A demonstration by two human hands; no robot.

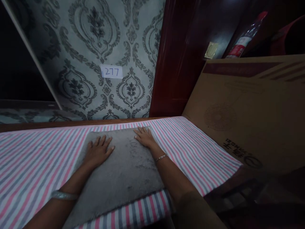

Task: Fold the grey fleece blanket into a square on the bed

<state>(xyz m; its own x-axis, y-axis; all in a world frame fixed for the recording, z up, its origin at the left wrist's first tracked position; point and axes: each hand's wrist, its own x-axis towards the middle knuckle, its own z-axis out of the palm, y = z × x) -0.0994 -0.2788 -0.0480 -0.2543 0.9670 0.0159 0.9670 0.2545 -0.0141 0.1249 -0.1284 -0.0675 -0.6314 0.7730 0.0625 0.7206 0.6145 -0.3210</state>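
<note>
A grey plush cloth (126,168), roughly rectangular, lies spread over a pink, white and grey striped tablecloth (190,146). My left hand (98,152) rests palm down on the cloth's left part, fingers spread. At the far right corner of the cloth, my right hand (145,137) presses flat with its fingers stretched out. Neither hand grips anything. Some darker creases or brushed marks show on the cloth's right half. Its near edge runs along the front of the table, where the striped tablecloth hangs down.
To the right stands a large cardboard box (238,111), with a red-capped plastic bottle (240,44) behind it. A dark screen (21,63) is at the left. Patterned wallpaper with a paper label (111,71) reading 277 and a dark red panel (176,63) rise behind the table.
</note>
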